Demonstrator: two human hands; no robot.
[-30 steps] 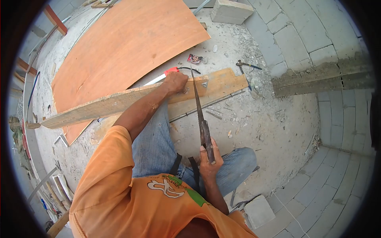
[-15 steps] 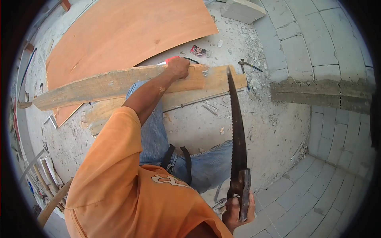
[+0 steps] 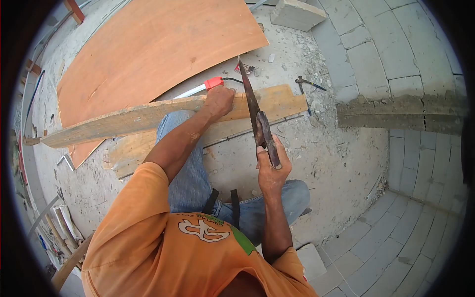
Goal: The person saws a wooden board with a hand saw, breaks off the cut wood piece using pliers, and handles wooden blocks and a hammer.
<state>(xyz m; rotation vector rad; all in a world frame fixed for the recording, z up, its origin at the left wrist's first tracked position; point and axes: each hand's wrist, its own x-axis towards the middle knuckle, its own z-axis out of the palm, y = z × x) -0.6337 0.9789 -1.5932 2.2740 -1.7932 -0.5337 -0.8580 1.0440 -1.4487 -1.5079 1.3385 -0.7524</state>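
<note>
My left hand point(image 3: 219, 102) grips the upper edge of a long wooden plank point(image 3: 123, 120), near its right end. My right hand point(image 3: 273, 171) is closed round the handle of a hand saw point(image 3: 251, 99). The saw blade points up and away, crossing beside the plank's right end. Under that end lies a second, wider board point(image 3: 277, 103) on the floor. A tool with a red end point(image 3: 214, 82) and a white shaft lies just beyond my left hand.
A large curved plywood sheet point(image 3: 158, 44) covers the floor ahead. A hammer point(image 3: 310, 82) lies right of the boards. Concrete blocks point(image 3: 297, 15) stand at the back, beside a block wall point(image 3: 386, 54). Wooden sticks point(image 3: 69, 262) are at lower left.
The saw in my right hand came back toward my body at the right, then moved forward again beside the plank end. My left hand has stayed on the plank.
</note>
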